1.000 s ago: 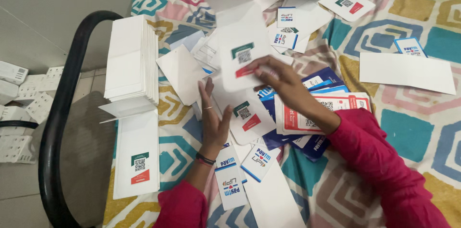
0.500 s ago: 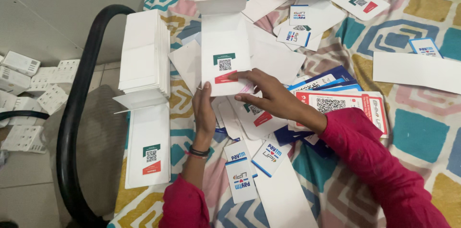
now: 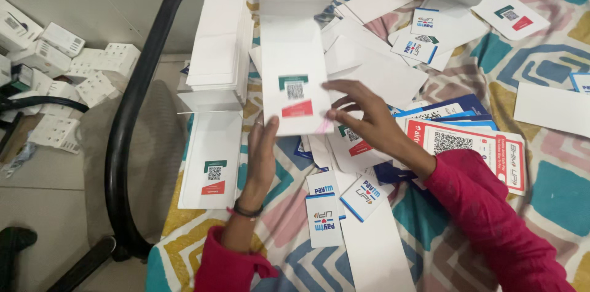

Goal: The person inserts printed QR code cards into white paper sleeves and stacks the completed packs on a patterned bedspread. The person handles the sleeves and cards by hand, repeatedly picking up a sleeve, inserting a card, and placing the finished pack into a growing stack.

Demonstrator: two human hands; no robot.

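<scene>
Between both hands, white folder (image 3: pixel 294 71), lower edge hidden by right hand (image 3: pixel 362 117)

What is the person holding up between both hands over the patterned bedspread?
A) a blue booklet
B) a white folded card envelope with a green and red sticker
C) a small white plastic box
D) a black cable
B: the left hand and the right hand grip the lower edges of a white folded card envelope with a green and red sticker, its top flap open.
</scene>
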